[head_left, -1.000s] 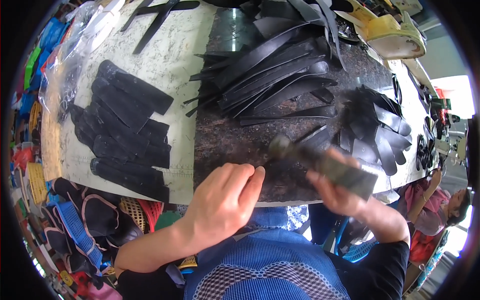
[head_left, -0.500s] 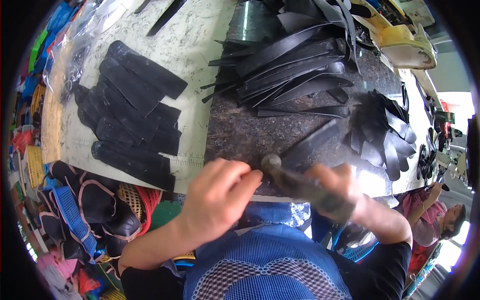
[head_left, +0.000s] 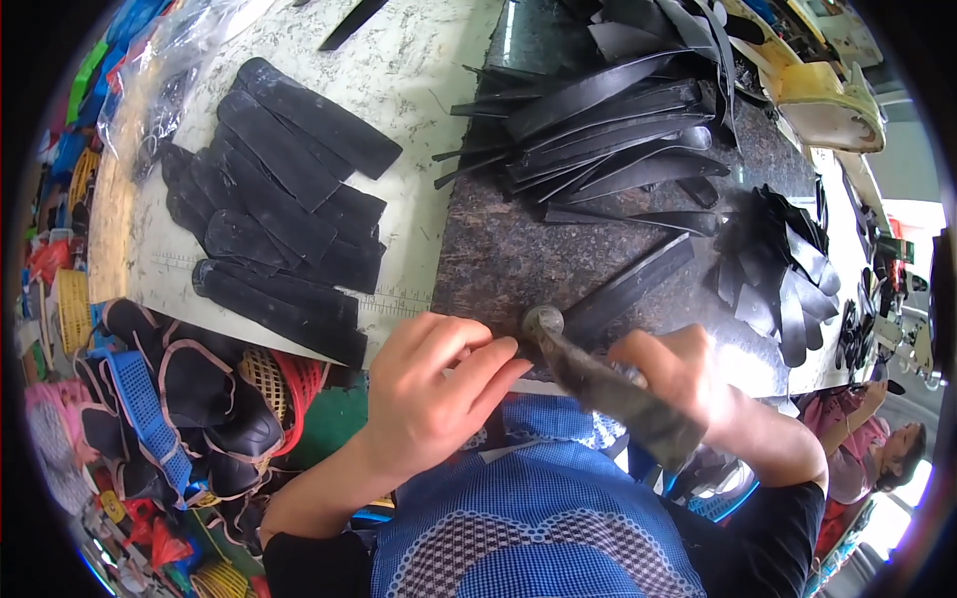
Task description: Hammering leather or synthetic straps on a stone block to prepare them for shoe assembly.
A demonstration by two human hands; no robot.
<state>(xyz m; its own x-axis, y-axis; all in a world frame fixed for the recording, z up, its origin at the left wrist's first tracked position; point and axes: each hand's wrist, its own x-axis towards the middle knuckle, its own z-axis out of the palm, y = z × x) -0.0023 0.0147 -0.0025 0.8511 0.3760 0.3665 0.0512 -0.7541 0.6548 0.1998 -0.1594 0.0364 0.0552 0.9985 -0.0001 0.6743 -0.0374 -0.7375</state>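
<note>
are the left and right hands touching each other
Apart: the head view shows a clear gap between left hand and right hand, with the tool's round end inside it.

The left head-worn fisheye looks down from close above, over the apron (head_left: 498,493) onto the worktable (head_left: 493,269).

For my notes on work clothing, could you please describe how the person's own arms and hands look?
The left hand and right hand are bare, with no glove, watch or bracelet to be seen. The left forearm and right forearm are bare too. The left sleeve and right sleeve are black and short, ending near the elbows.
</note>
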